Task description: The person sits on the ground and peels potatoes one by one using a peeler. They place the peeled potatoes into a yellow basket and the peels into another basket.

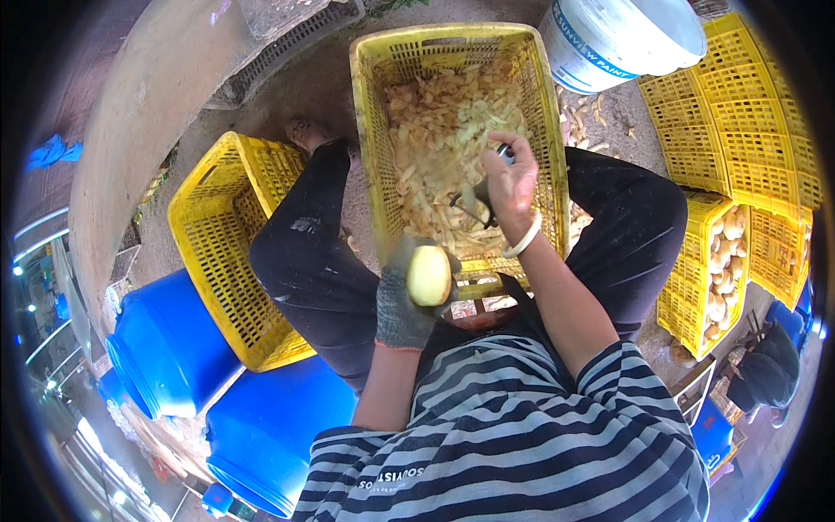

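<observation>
My left hand (408,297), in a grey knit glove, holds a pale, peeled root vegetable or fruit (428,275) near the close rim of a yellow plastic crate (555,163). My bare right hand (514,173), with a pale bangle at the wrist, is closed around the dark handle of a peeler (471,207) above the crate. The peeler's head points down and to the left, apart from the peeled piece. Many peelings (443,143), cream to brown, lie in the crate between my legs.
An empty-looking yellow crate (215,261) leans at my left beside blue drums (176,339). A white paint bucket (590,49) stands beyond the crate. At right are stacked yellow crates (717,111) and one holding brown roots or tubers (724,274). Another person (770,368) is at far right.
</observation>
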`<action>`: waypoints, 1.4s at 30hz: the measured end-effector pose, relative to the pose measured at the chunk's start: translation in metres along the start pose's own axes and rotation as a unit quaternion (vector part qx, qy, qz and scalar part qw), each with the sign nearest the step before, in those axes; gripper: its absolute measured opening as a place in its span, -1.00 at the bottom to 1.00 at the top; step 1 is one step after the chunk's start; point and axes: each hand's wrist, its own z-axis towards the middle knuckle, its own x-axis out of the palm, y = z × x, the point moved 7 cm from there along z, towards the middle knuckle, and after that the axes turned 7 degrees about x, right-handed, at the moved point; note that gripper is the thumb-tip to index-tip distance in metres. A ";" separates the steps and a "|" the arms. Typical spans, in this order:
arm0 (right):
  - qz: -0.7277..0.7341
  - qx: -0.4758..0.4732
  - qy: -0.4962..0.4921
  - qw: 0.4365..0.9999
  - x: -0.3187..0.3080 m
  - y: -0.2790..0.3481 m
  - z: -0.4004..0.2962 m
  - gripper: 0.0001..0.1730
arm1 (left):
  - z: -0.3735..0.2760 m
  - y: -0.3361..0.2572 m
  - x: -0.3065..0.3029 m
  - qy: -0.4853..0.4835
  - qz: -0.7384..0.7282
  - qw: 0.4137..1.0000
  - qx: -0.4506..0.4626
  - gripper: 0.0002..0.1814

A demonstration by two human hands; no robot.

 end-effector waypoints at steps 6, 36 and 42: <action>0.060 0.072 0.083 0.992 0.029 0.067 -0.062 -0.76 | 0.012 -0.003 -0.023 -0.094 0.000 0.995 0.037 -0.66; 0.055 0.074 0.093 0.991 0.035 0.044 -0.049 -0.82 | -0.001 0.008 -0.011 -0.060 -0.053 0.997 0.011 -0.72; 0.003 0.014 0.033 0.999 0.008 0.018 -0.011 -0.80 | 0.004 0.013 -0.015 -0.063 -0.062 0.995 -0.053 -0.57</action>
